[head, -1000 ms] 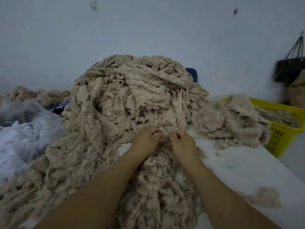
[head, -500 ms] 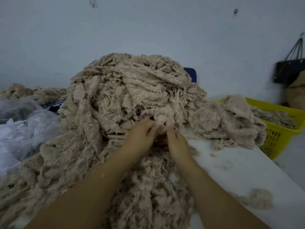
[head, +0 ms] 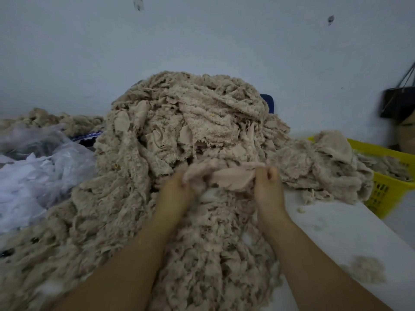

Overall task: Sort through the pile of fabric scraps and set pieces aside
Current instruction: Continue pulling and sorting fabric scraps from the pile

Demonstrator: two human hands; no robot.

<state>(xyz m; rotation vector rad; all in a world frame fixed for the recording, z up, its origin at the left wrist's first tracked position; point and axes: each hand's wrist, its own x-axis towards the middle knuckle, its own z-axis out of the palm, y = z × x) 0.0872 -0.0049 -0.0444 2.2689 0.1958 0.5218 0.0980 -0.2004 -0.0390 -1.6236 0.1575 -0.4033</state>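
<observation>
A tall pile of beige fabric scraps [head: 193, 131] fills the middle of the white table [head: 336, 225] and spills toward me. At its foot I hold one flat beige scrap [head: 231, 176] stretched between both hands. My left hand [head: 177, 189] grips its left end, fingers buried in the cloth. My right hand [head: 268, 185] pinches its right end with curled fingers. A smaller heap of scraps [head: 318, 167] lies to the right, beside the basket.
A yellow plastic basket [head: 386, 189] with scraps stands at the table's right edge. Clear plastic bags [head: 40, 167] lie on the left, more scraps behind them. A small tuft [head: 363, 268] sits near the right front. A dark bag [head: 397, 102] hangs on the wall.
My hands were close together digging at the pile's foot. They have moved apart, and a flat scrap is now pulled out and stretched between them.
</observation>
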